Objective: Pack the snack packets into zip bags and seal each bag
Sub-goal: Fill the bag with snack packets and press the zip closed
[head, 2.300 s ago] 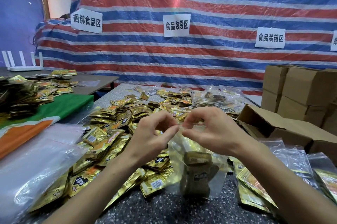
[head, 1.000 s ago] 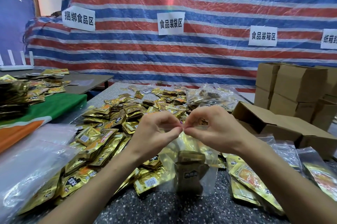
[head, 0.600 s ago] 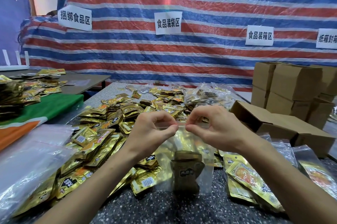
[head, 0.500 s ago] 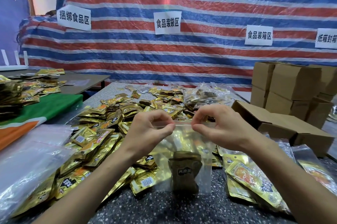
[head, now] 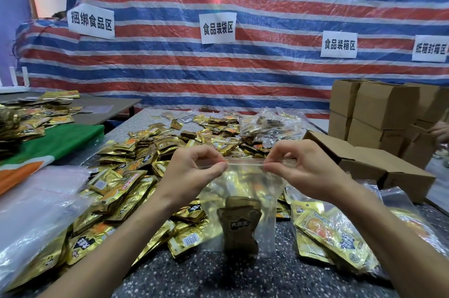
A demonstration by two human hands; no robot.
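Observation:
A clear zip bag (head: 245,191) hangs upright over the speckled table (head: 206,273), with dark gold snack packets (head: 239,225) in its bottom. My left hand (head: 192,173) pinches the zip strip at the bag's left top. My right hand (head: 303,169) pinches the same strip further right. The strip is stretched straight between the two pinches. A big heap of loose gold snack packets (head: 150,159) covers the table to the left and behind the bag.
Filled zip bags (head: 332,232) lie at the right. A stack of clear bags (head: 31,212) sits at the left. A flat cardboard box (head: 371,161) and stacked cartons (head: 379,113) stand at the right, where another person's hand (head: 441,131) shows. A green cloth (head: 56,139) covers the left table.
My hands, which pinched the zip strip close together at its middle, have slid apart along it, the right hand further right. The bag's top is now pulled straight.

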